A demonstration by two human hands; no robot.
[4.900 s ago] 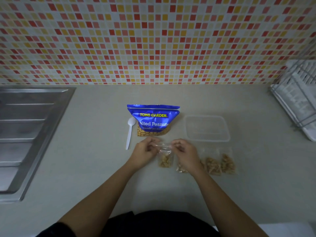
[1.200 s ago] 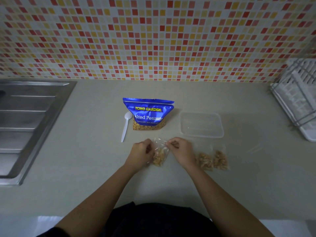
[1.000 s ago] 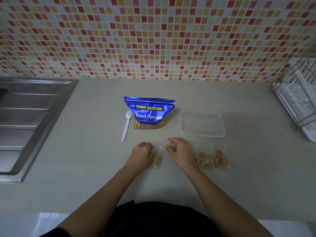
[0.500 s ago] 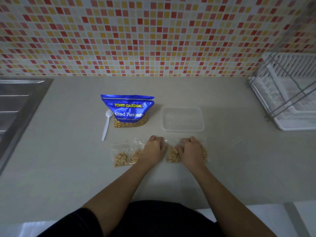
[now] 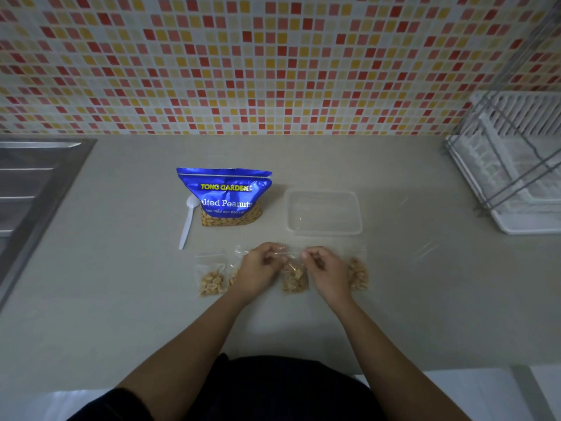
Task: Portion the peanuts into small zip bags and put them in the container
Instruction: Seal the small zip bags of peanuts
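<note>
A blue bag of salted peanuts (image 5: 225, 196) stands on the counter, with a clear rectangular container (image 5: 323, 212) to its right, nothing in it. In front of them my left hand (image 5: 260, 270) and my right hand (image 5: 328, 271) pinch the two ends of the top strip of a small zip bag of peanuts (image 5: 294, 278). A filled small bag (image 5: 211, 276) lies to the left, and another one (image 5: 232, 276) is partly hidden behind my left hand. One more filled bag (image 5: 358, 273) lies to the right of my right hand.
A white plastic spoon (image 5: 188, 221) lies left of the peanut bag. A steel sink drainboard (image 5: 27, 189) is at the far left, a white dish rack (image 5: 516, 165) at the far right. A clear scrap of plastic (image 5: 425, 250) lies right of the bags.
The bag I was holding before now lies at the left with another. Both hands have moved right and picked up a different small bag by its top; the view shifted right.
</note>
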